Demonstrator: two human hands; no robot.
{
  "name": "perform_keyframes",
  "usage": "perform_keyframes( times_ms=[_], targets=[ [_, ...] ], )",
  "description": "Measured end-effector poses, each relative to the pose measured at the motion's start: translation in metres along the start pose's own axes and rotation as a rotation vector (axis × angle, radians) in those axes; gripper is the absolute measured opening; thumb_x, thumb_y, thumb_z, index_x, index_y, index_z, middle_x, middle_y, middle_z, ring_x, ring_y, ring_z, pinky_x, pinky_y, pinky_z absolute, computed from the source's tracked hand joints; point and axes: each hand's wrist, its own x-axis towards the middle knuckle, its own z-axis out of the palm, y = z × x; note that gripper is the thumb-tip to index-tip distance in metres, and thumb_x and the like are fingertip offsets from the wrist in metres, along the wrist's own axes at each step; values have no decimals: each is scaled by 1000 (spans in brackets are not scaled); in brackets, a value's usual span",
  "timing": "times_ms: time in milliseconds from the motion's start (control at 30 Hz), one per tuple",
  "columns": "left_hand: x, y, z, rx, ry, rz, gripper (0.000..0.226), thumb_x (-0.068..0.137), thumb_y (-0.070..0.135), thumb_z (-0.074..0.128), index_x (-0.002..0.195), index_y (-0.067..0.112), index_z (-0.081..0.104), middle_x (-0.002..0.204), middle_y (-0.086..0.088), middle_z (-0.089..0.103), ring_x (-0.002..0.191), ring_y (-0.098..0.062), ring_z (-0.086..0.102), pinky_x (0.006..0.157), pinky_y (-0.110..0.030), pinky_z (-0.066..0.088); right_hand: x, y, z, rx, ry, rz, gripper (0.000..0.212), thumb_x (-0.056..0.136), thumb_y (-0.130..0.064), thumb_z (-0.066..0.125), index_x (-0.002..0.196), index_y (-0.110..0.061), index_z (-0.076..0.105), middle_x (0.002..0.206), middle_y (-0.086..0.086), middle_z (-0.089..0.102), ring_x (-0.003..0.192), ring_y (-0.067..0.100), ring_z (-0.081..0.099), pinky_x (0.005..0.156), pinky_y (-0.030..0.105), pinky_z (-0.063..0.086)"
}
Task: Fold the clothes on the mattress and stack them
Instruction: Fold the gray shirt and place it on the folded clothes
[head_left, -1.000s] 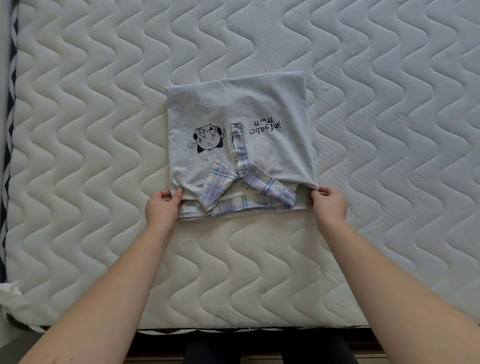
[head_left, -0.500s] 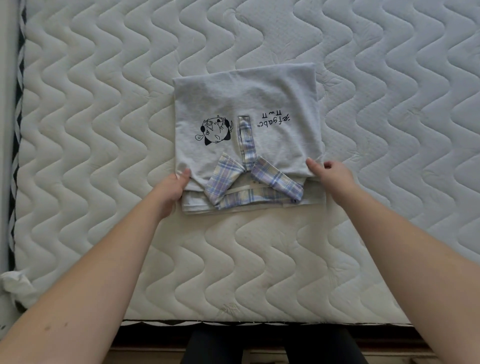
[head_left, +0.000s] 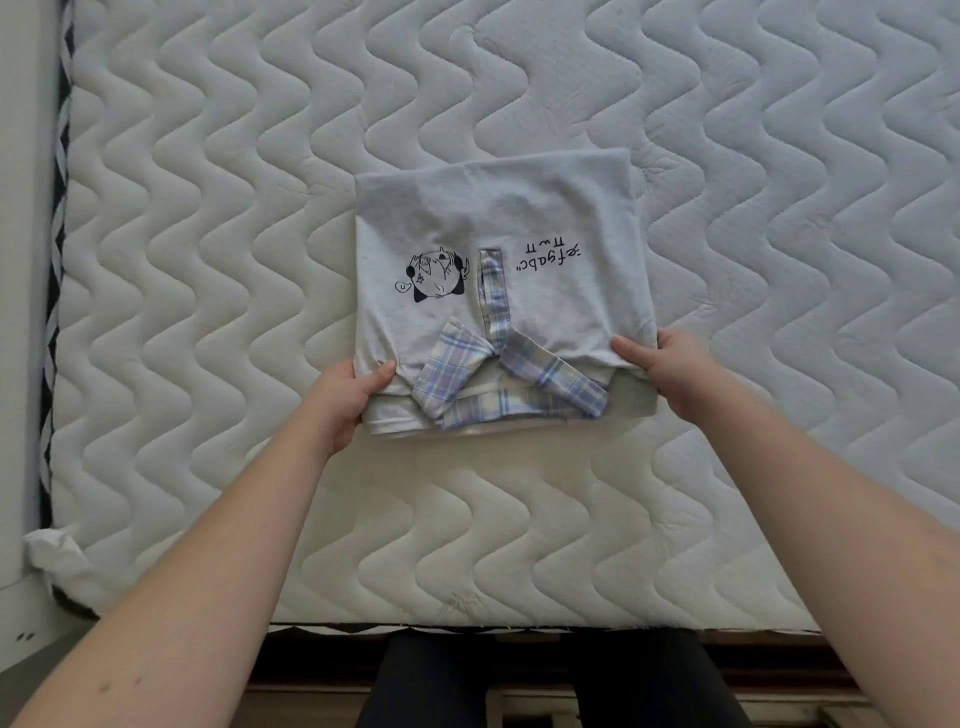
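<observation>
1. Nearest, at 6 o'clock, dark trouser legs (head_left: 550, 680) stand against the near edge of the mattress (head_left: 519, 545), with wooden slats showing below.
2. Two bare forearms reach up from 7 and 5 o'clock over the quilted, wave-stitched mattress.
3. The left hand (head_left: 347, 397) grips the near left corner of the folded grey shirt (head_left: 498, 218): the thumb lies on top of the cloth and the fingers curl beneath its edge.
4. The right hand (head_left: 670, 370) holds the near right corner the same way, thumb on top, fingers tucked under the folded layer.
5. The shirt lies at the middle of the mattress, folded into a rough rectangle, its near edge between the two hands and its far edge toward 12 o'clock.
6. A plaid collar (head_left: 511, 379) in blue, lilac and cream spreads at the near edge of the shirt, and its plaid placket strip runs away toward 12 o'clock.
7. A small black cartoon print (head_left: 435, 275) sits at 9 o'clock of the placket; a line of upside-down black lettering (head_left: 548, 254) sits at 3 o'clock of it.
8. At 8 o'clock a crumpled white cloth (head_left: 52, 553) lies at the mattress corner.
9. Along the 9 o'clock side runs a dark-and-white patterned mattress border (head_left: 58, 208).
</observation>
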Motion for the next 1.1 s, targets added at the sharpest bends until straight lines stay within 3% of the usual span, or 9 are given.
perform_keyframes(
  times_ms=[267,433,700,833,933,1100],
  targets=[
    [-106,41,9,-55,-46,177,13,93,6,60,101,11,68,87,0,76,79,-12,72,67,-23,57,-119,-24,-36,95,85,-78,22,87,-27,72,106,-19,69,95,-3,75,84,12,71,74,26,55],
    [-168,77,31,-61,-90,261,18,92,11,62,108,8,68,97,-9,75,87,-20,72,73,-30,58,-202,-43,-70,155,144,-169,11,90,-30,66,97,-22,68,88,-9,76,79,5,71,64,17,56],
    [-250,115,69,103,-205,349,29,88,21,65,111,4,68,105,-18,72,97,-30,70,77,-34,59,-291,-38,-124,232,229,-254,17,90,-34,67,99,-21,72,96,1,76,91,19,71,74,31,56],
    [-282,125,92,191,-159,408,30,83,28,70,107,10,70,101,-12,74,98,-30,70,83,-40,56,-315,-35,-153,257,232,-316,14,89,-34,68,97,-25,75,96,3,76,90,20,72,72,30,54],
    [-306,132,117,208,-118,475,35,75,36,74,104,17,71,98,-7,75,93,-24,72,78,-36,57,-330,-32,-177,270,249,-355,10,89,-33,68,96,-31,75,96,1,76,89,18,72,71,26,56],
    [-339,141,163,223,-123,588,18,76,29,77,94,23,74,92,-4,76,85,-17,73,64,-24,57,-357,-28,-219,311,276,-387,18,86,-33,72,101,-23,75,99,3,76,93,20,71,77,31,58]
  ],
)
